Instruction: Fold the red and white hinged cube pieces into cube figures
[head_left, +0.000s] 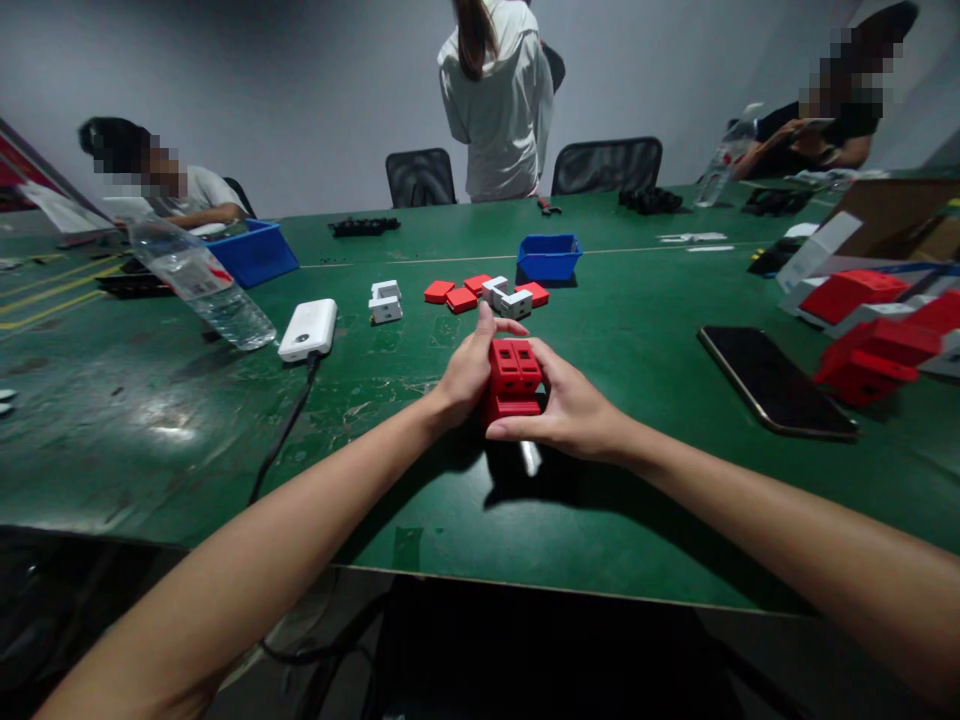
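Observation:
Between my two hands is a red plastic block (514, 372) with square openings in its upper face, held just above the table. My left hand (471, 372) is closed against its left side, thumb pointing up. My right hand (574, 405) wraps its right side, with the thumb along the lower front edge. Under the block, a small pale strip (530, 457) shows on the table; its kind is unclear. Beyond my hands lie several flat red pieces (462, 299) and white bracket-like parts (516, 302). Another white bracket-like part (385, 302) sits further left.
On the green table (450, 530) are a white power bank (309, 330) with a black cable, a tilted water bottle (199, 280), a blue bin (550, 258) and a phone (776, 380). More red blocks (874, 355) lie at right. Other people are around the far side.

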